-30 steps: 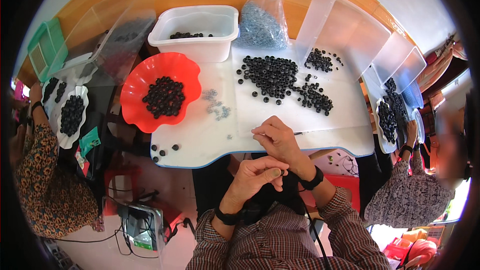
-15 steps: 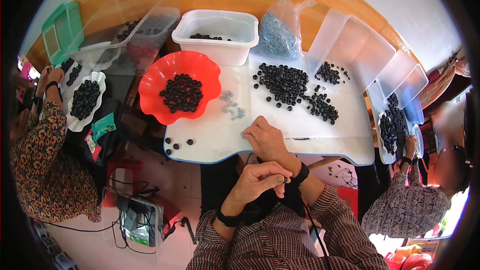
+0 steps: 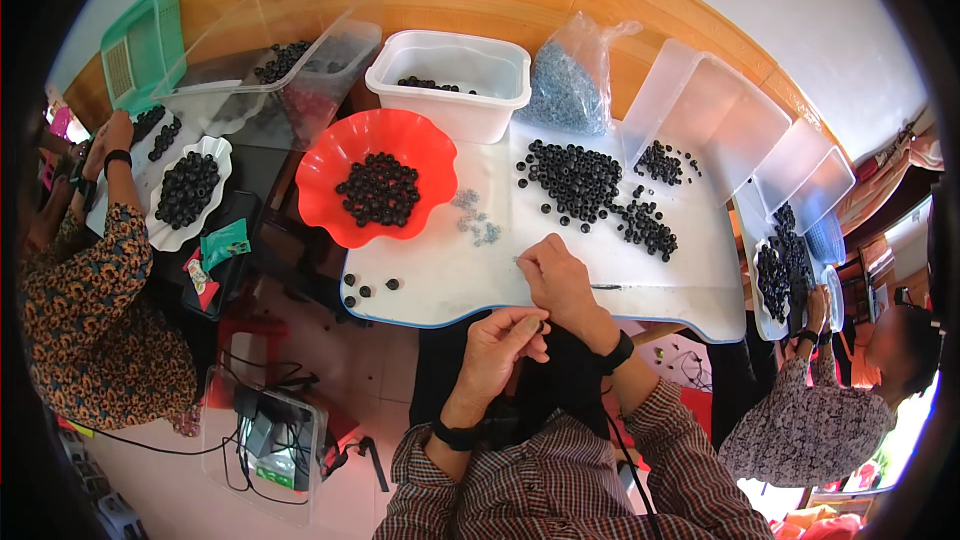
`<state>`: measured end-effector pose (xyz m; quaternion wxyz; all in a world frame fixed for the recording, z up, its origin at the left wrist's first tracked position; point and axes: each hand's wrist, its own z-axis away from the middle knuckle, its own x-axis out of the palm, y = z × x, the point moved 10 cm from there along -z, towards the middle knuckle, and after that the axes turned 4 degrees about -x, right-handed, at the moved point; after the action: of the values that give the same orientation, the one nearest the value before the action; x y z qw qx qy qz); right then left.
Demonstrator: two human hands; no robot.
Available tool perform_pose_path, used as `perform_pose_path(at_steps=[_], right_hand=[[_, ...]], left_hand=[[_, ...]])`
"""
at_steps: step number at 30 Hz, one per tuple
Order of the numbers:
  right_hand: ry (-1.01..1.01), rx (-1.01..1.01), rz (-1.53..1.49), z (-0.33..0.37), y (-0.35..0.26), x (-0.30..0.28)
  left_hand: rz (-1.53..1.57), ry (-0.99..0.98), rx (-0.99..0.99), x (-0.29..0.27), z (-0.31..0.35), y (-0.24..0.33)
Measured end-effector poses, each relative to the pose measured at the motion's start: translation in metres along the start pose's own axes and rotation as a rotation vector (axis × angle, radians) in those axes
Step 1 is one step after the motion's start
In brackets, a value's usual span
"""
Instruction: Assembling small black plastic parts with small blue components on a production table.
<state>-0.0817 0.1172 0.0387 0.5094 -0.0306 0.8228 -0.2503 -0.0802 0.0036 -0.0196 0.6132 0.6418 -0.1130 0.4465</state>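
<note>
My left hand [image 3: 498,350] is closed in front of the table edge, thumb and finger pinching a small round black part [image 3: 543,327] that mostly hides between them. Over the near edge of the white table [image 3: 450,285], my right hand [image 3: 560,285] is closed in a pinch, with a tiny pale clear piece [image 3: 518,260] just showing at its fingertips. Beyond it lies a scatter of small clear pieces [image 3: 478,225]. To the right spreads a pile of round black parts [image 3: 575,180]. A red scalloped bowl [image 3: 318,165] holds more black parts at the left.
Behind stand a white tub [image 3: 450,118], a bag of bluish clear pieces [image 3: 570,85] and clear plastic bins [image 3: 710,110]. Several loose black parts [image 3: 365,291] lie near the left front corner. People work at either side, one by a white dish [image 3: 215,205]; wires and a clear box are below left.
My right hand has moved a little right, its pinch still closed. My left hand has risen slightly and turned, keeping the black part. The whole view has shifted a little.
</note>
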Motion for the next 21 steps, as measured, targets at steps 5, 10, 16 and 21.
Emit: perform_pose_path(at_steps=[5, 10, 16, 21], right_hand=[[0.013, 0.028, -0.366, 0.009, 0.000, -0.010], [-0.117, 0.355, -0.815, 0.026, 0.023, 0.013], [-0.091, 0.272, -0.791, 0.030, 0.026, 0.017], [-0.189, 0.379, -0.888, 0.033, 0.020, 0.015]], left_hand=[[-0.001, 0.171, 0.078, -0.021, -0.004, 0.010], [-0.043, 0.280, 0.176, -0.024, -0.010, 0.025], [-0.209, 0.299, 0.236, -0.016, -0.020, 0.031], [-0.363, 0.343, 0.278, -0.015, -0.021, 0.036]])
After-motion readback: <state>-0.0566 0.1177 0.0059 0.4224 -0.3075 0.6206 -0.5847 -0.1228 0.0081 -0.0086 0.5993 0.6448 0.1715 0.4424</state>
